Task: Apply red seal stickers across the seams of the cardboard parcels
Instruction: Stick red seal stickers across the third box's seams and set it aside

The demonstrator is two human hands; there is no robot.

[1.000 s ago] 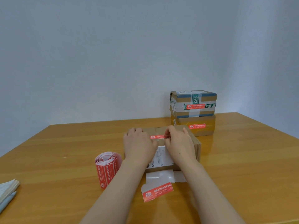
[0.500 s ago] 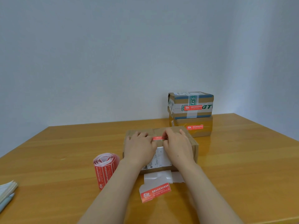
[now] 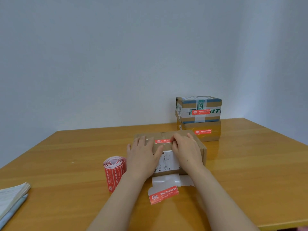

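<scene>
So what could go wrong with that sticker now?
The right hand covers one end of the red sticker on the box, so it may go down crooked or wrinkled there. The loose sticker on white backing lies on the table just under the forearms; a sleeve or arm could drag it off. The roll stands close beside the left hand and might get knocked over.

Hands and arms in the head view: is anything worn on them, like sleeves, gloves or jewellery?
Nothing shows. The left hand and right hand are bare, with no gloves, rings or watch visible, and both forearms are uncovered down to the frame's bottom edge. No sleeve is in view.
</scene>
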